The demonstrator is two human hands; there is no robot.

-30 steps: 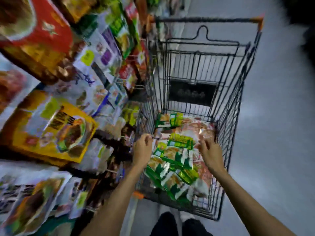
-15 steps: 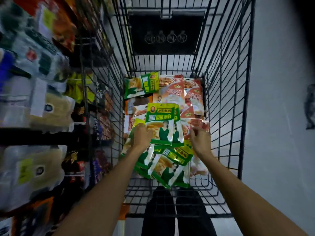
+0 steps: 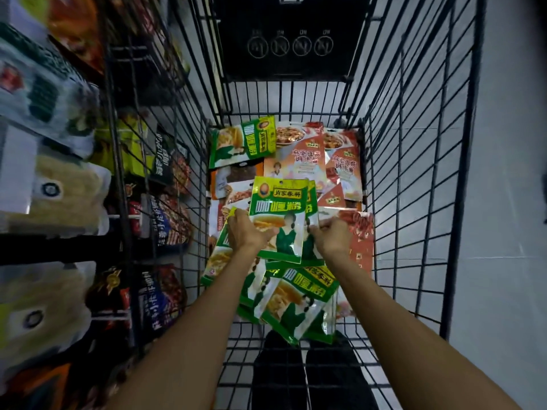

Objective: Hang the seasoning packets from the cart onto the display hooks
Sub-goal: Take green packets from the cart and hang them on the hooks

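Green seasoning packets (image 3: 278,223) stand fanned upright between two bare hands inside the black wire cart (image 3: 414,161), lifted just above the loose pile on the cart floor. The left hand (image 3: 247,232) pinches the front packet at its left edge, thumb across the printed face; the right hand (image 3: 331,235) closes on the right edge of the packets behind it. How many packets are in the bunch is hard to count, since only slivers of the rear ones show past the front one. More green packets (image 3: 296,303) lie overlapped beneath the forearms, their lower corners partly covered by the wrists. Orange-red packets (image 3: 313,161) lie flat at the far end, and one green packet (image 3: 241,145) rests sideways at the far left corner. A dark sign panel (image 3: 290,39) on the cart's far wall is cut off at the top edge, and its four round symbols are too dim to read. Shelf goods (image 3: 53,187) on the left are smeared by blur, and no display hook can be picked out clearly among them. Dark trouser legs (image 3: 307,377) show through the cart's floor grid. Compared with half a second ago, the view sits closer over the cart, and the front green packet has risen a little higher above the pile, with both hands in much the same hold.
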